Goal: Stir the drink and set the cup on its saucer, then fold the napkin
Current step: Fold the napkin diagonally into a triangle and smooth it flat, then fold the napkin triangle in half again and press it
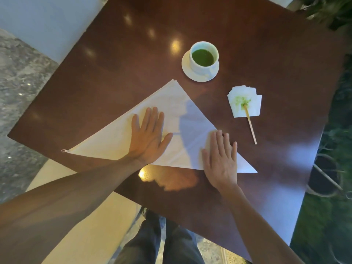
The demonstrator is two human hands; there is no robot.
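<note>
A white napkin (171, 111) lies folded into a large triangle on the dark wooden table (118, 54). My left hand (148, 138) rests flat on its middle, fingers spread. My right hand (222, 161) presses flat on the napkin's right part near the lower edge, fingers apart. Beyond the napkin, a white cup (204, 56) of green drink stands on its white saucer (187, 70). A wooden stirrer (251, 124) lies to the right, its green-stained tip on a small stained paper tissue (244, 101).
The table's near edge runs diagonally just below my hands. A cream seat (80, 216) and my legs are below it. Green plants (331, 12) and a dark pot with a metal stand (323, 174) stand off the right side.
</note>
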